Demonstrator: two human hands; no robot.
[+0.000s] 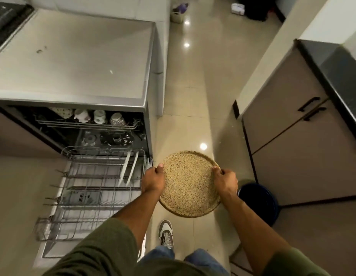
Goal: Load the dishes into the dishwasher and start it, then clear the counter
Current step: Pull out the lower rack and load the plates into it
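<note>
I hold a large round speckled beige plate [190,183] flat over the floor, just right of the open dishwasher. My left hand [153,179] grips its left rim, thumb on top. My right hand [224,181] grips its right rim. The dishwasher's lower rack [89,188] is pulled out and carries two white plates [130,169] standing on edge near its far right corner. The upper rack [87,121] sits inside, with several cups [99,116] upside down on it.
A grey counter [83,62] tops the dishwasher. A dark blue bucket [258,202] stands on the floor right of the plate, by brown cabinets [304,152] under a black counter. My shoe [166,234] is on the tiled floor below the plate.
</note>
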